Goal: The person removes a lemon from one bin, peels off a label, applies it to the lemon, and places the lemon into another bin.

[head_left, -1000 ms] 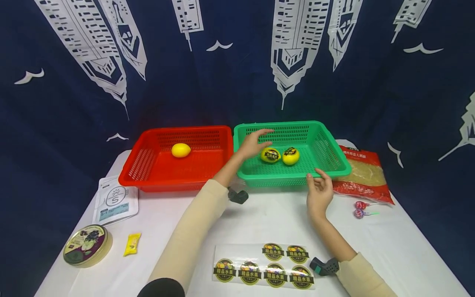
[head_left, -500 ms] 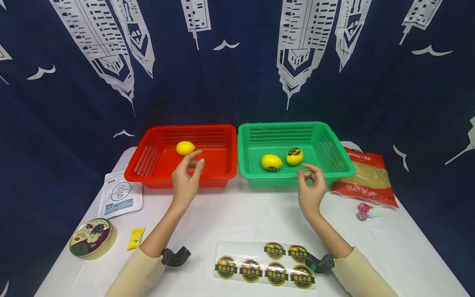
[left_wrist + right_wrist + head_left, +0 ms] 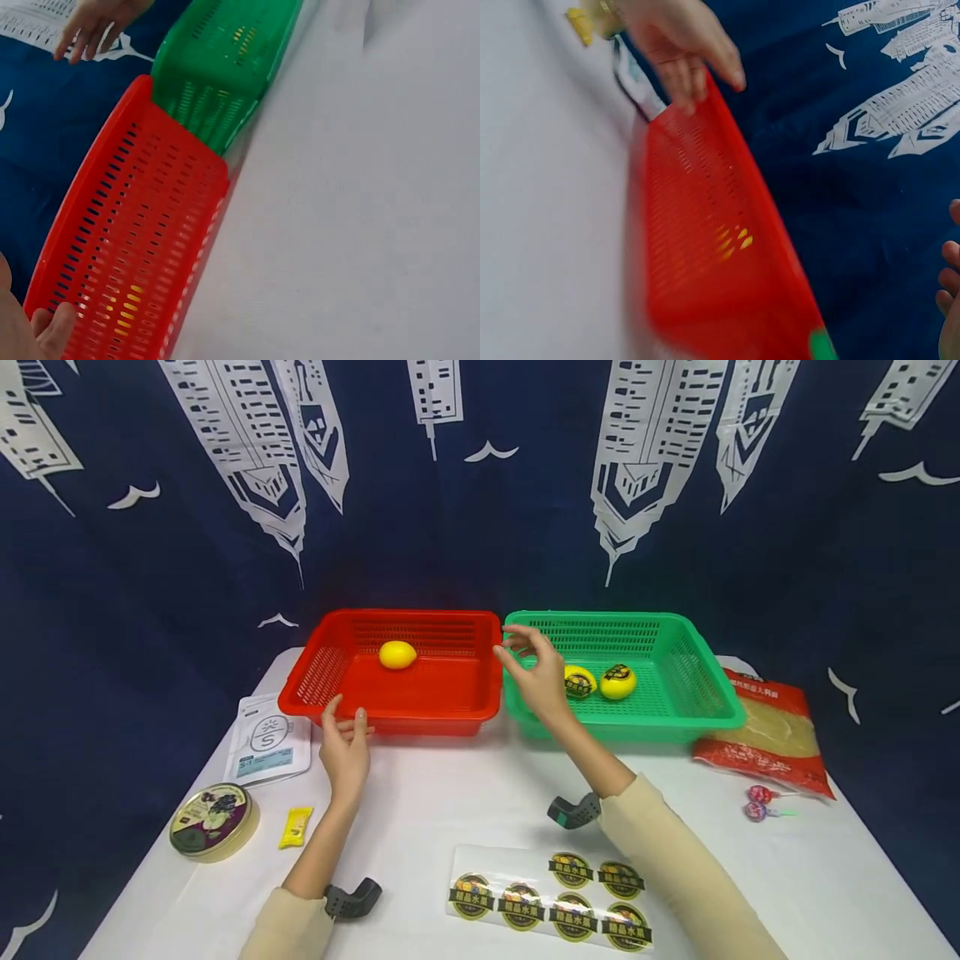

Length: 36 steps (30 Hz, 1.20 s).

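My left hand point(image 3: 347, 756) is at the front left rim of the red plastic basket point(image 3: 420, 724), fingers loosely bent with nothing in them. Whether it touches the rim I cannot tell. One plain lemon point(image 3: 397, 654) lies inside that basket. Above the seam between the two baskets hovers my right hand point(image 3: 538, 681), its fingers relaxed and holding nothing. The green plastic basket point(image 3: 675, 724) has two lemons with round black-and-gold stickers: one lemon point(image 3: 580, 682) partly covered by my right hand, the other lemon point(image 3: 618, 682) beside it.
A sticker sheet point(image 3: 525, 868) lies in front. On the left are a white pouch point(image 3: 268, 739), a round tin point(image 3: 213, 821) and a yellow wrapped candy point(image 3: 296, 827). To the right lie a pasta bag point(image 3: 776, 731) and two lollipops point(image 3: 757, 802). A dark blue curtain hangs behind.
My left hand left the green basket for the red basket's front. My right hand rose leftward from the green rim to between the baskets. A lemon in the green basket rolled; the view turned left.
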Each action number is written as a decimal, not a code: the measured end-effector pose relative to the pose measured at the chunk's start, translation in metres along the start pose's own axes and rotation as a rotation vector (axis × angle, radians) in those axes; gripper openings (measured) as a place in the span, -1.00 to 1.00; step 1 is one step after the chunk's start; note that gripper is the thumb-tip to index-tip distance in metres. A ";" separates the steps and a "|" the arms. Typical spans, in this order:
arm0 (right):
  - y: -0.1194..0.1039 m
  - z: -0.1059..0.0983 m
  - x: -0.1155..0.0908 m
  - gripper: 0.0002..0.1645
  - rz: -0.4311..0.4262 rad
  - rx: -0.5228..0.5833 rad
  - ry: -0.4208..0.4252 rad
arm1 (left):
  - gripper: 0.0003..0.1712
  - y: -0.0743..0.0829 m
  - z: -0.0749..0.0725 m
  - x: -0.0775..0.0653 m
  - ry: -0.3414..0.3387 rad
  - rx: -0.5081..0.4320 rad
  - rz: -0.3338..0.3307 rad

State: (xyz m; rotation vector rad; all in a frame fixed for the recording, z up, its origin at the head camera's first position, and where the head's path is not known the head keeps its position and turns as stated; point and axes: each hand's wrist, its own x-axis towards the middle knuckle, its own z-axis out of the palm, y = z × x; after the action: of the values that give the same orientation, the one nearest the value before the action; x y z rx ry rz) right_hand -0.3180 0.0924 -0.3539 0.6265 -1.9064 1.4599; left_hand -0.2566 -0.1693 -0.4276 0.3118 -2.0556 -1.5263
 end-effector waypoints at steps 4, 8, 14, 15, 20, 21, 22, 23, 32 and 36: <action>0.014 0.027 0.027 -0.57 0.020 -0.030 -0.058 | -0.47 -0.003 0.011 0.003 -0.010 -0.107 -0.047; 0.019 0.059 0.049 -0.51 0.018 -0.088 -0.123 | -0.51 0.003 0.019 0.005 0.035 -0.302 -0.044; 0.025 0.113 0.068 -0.42 0.089 -0.304 -0.290 | -0.53 -0.006 0.021 0.012 0.109 -0.489 -0.075; 0.026 0.121 0.070 -0.41 0.101 -0.325 -0.321 | -0.53 -0.006 0.020 0.012 0.112 -0.518 -0.090; 0.036 0.154 0.075 -0.36 0.173 -0.379 -0.449 | -0.55 -0.006 0.014 0.012 0.096 -0.600 -0.148; 0.038 0.159 0.075 -0.35 0.185 -0.392 -0.470 | -0.56 -0.007 0.013 0.012 0.091 -0.601 -0.154; 0.040 0.163 0.075 -0.34 0.196 -0.409 -0.492 | -0.56 -0.007 0.012 0.012 0.083 -0.599 -0.154; 0.042 0.167 0.074 -0.33 0.203 -0.421 -0.515 | -0.57 -0.008 0.011 0.012 0.077 -0.598 -0.152; 0.065 0.190 0.071 -0.33 0.239 -0.523 -0.615 | -0.57 -0.004 0.000 0.010 0.032 -0.474 -0.096; 0.078 0.195 0.065 -0.33 0.276 -0.573 -0.668 | -0.60 0.005 -0.002 0.005 0.030 -0.420 -0.076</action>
State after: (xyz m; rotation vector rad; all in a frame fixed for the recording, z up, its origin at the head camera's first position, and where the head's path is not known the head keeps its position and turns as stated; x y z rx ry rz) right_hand -0.4569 -0.0745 -0.3902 0.6311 -2.8690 0.8043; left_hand -0.2590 -0.1718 -0.4211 0.2487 -1.6612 -1.9353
